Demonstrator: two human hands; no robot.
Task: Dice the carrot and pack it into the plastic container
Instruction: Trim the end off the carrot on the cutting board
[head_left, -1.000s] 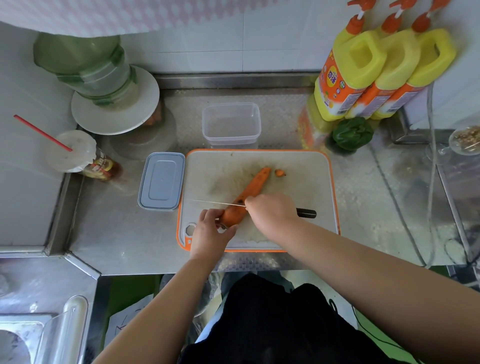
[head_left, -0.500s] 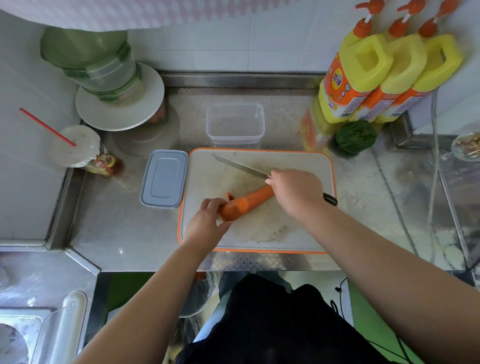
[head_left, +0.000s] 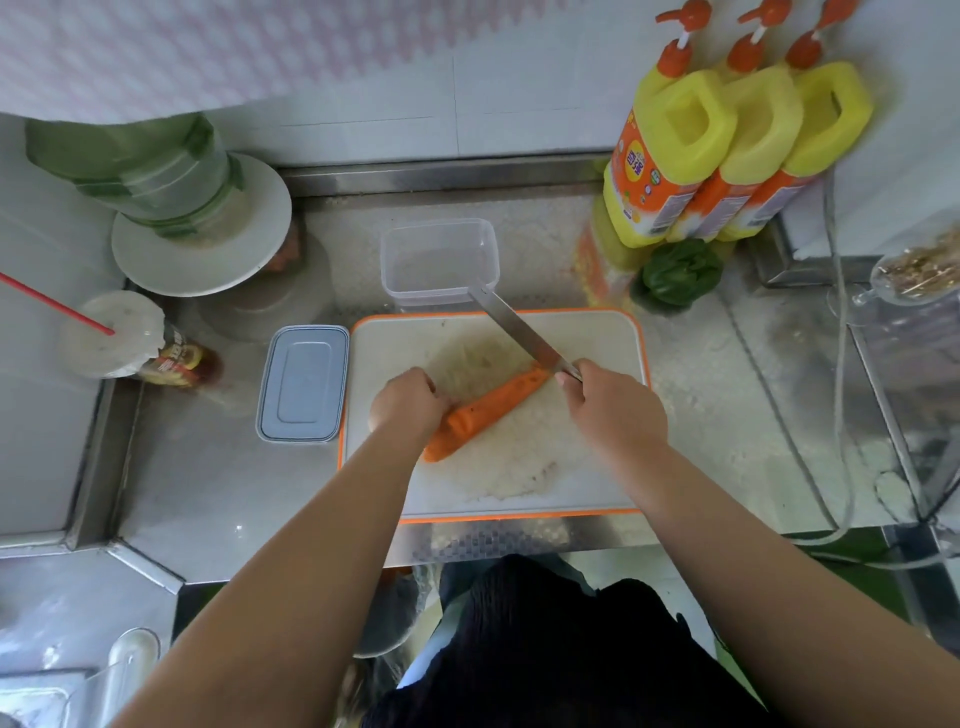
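Lying slantwise across the middle of the cutting board (head_left: 587, 467), the carrot (head_left: 488, 410) was whole along its length, thick end toward the person and thin tip pointing up and to the right. The left hand (head_left: 408, 402) curled over its thick half, fingers bent round it and pinning it to the board. The right hand (head_left: 615, 410) was closed round the handle of the knife (head_left: 519, 332), whose blade reached up and left from the carrot's tip, its far end showing over the near corner of the plastic container (head_left: 439, 262).

The step in hand looked like trimming the thin tip, with dicing proper hardly begun. To do it well, the blade wanted to come square across the carrot rather than along it, and the left fingertips tucked back from the cut. Since a round carrot rolls, halving it lengthwise first would have given a flat face to rest on.

The container stood open and with nothing in it, just beyond the board's far edge, so packing was close at hand. Its lid (head_left: 303, 384) lay on the worktop (head_left: 208, 493) beside the board's left edge.
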